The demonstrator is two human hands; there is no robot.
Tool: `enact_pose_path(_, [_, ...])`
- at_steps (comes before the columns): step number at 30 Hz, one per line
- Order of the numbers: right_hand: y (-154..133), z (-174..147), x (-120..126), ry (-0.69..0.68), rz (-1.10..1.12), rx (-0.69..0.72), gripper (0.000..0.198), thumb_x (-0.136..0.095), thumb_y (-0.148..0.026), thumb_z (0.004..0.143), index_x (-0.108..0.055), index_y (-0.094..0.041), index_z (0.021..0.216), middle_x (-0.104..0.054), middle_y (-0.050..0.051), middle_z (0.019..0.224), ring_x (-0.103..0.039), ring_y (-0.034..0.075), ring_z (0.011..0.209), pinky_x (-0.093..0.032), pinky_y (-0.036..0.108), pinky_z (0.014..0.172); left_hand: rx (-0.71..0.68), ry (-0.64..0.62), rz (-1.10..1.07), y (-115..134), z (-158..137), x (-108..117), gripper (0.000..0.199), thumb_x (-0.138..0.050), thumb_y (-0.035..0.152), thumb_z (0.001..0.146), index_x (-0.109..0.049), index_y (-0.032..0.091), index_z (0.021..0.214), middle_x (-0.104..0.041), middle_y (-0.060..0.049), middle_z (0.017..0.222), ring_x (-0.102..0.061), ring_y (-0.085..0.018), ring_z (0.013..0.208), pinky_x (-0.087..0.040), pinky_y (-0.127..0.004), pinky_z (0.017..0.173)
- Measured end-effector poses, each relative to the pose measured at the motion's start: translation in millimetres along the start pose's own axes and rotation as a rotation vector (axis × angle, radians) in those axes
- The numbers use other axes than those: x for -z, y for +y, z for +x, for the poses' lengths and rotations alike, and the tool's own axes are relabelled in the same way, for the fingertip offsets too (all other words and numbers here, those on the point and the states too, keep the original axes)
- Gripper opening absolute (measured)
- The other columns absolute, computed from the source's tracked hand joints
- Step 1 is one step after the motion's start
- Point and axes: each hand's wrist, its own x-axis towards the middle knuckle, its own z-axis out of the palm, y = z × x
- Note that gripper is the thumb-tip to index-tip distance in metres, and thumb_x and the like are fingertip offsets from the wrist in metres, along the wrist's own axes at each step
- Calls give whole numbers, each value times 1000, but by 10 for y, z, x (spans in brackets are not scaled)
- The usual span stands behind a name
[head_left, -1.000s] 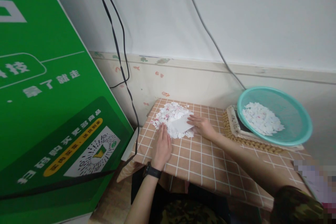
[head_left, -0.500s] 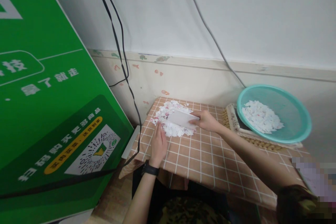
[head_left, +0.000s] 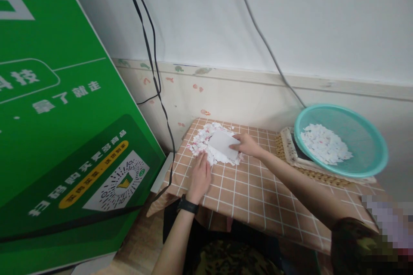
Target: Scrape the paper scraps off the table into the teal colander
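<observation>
A pile of torn paper scraps (head_left: 199, 139), mostly white with bits of red, lies at the left end of the checked tablecloth (head_left: 235, 189). My right hand (head_left: 249, 144) grips the right end of a flat white rectangular card (head_left: 222, 142), thumb and fingers on its edge. The card is tilted over the scraps and hides part of them. At the near side of the pile, my left hand (head_left: 200, 176) has its fingers stretched out and touching the scraps. A black watch (head_left: 187, 204) is on the left wrist.
On the right, a teal plastic basket (head_left: 371, 137) with more scraps (head_left: 325, 144) rests on a woven tray (head_left: 309, 174). A large green panel (head_left: 74, 137) stands to the left. Black cables (head_left: 166, 116) hang beside the table's left end, and a wall (head_left: 251, 107) runs behind.
The card has moved slightly and now shows more of its flat face. My left hand has come a little to the right along the near edge of the scraps. The view has shifted slightly.
</observation>
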Motion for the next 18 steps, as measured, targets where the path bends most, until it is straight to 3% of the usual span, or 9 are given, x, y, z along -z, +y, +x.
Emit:
enact_pose_path(8, [57, 91, 75, 97, 117, -74, 25, -66, -21, 69, -72, -13, 92, -69, 3, 70, -61, 14, 56, -49, 21, 46, -9, -29, -31, 32, 0, 14, 46, -29, 25, 96, -41, 15, 139, -41, -12, 147, -28, -20, 139, -29, -45, 112])
enact_pose_path(12, [30, 14, 231, 129, 270, -104, 36, -68, -25, 69, -69, -13, 103, -71, 5, 80, -64, 16, 61, -55, 24, 48, -18, -19, -61, 48, 7, 37, 46, -29, 25, 96, -40, 17, 139, -41, -11, 147, -28, -20, 139, -29, -46, 112])
enact_pose_path(18, [399, -505, 352, 491, 421, -299, 42, -73, -27, 63, -65, -11, 101, -71, 10, 88, -68, 23, 70, -59, 31, 52, 9, 56, -52, 52, 12, 76, 46, -31, 26, 95, -38, 22, 141, -37, -9, 150, -19, -21, 142, -24, -49, 113])
